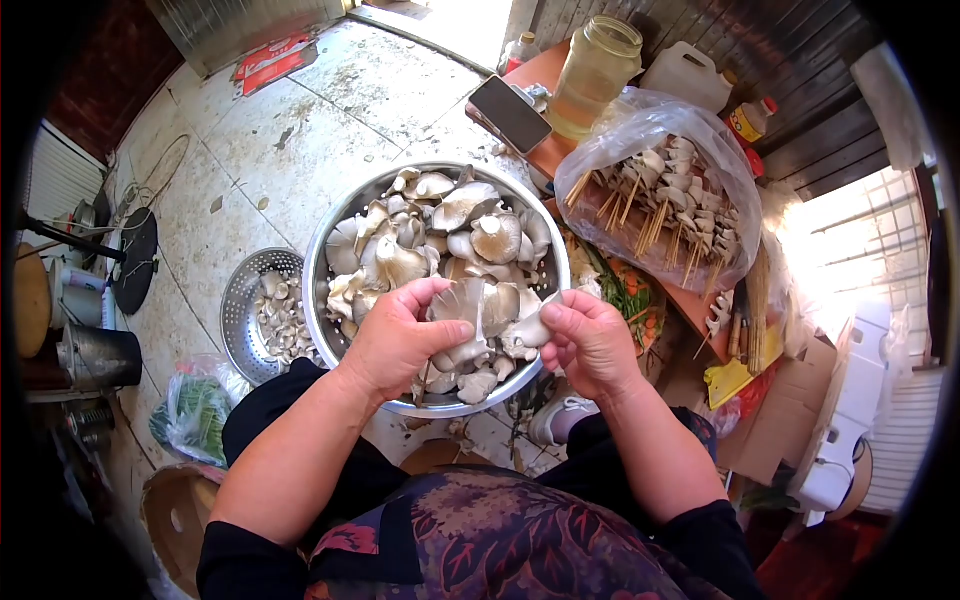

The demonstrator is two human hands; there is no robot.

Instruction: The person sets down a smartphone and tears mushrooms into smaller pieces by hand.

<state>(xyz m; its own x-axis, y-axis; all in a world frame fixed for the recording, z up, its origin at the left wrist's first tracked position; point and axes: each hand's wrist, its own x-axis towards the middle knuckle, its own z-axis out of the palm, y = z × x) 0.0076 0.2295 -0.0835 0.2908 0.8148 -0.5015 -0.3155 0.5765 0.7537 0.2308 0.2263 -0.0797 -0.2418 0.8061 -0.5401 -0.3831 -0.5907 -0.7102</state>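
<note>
The left grip (408, 332) holds a grey-brown, fan-shaped mushroom piece (460, 315) above a round, silver metal bowl (314, 270) heaped with grey mushrooms (400, 262). The right grip (556, 312) pinches a thin, pale mushroom piece (552, 298) near the bowl's right rim. Left of the bowl: perforated silver metal colander (239, 318) containing small mushroom pieces (284, 312). The orange-brown surface (545, 68) at right carries skewered mushrooms (665, 190) in a clear plastic bag (738, 185).

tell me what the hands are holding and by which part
The left hand pinches a mushroom by its edge; the right hand's hold is unclear.
</note>
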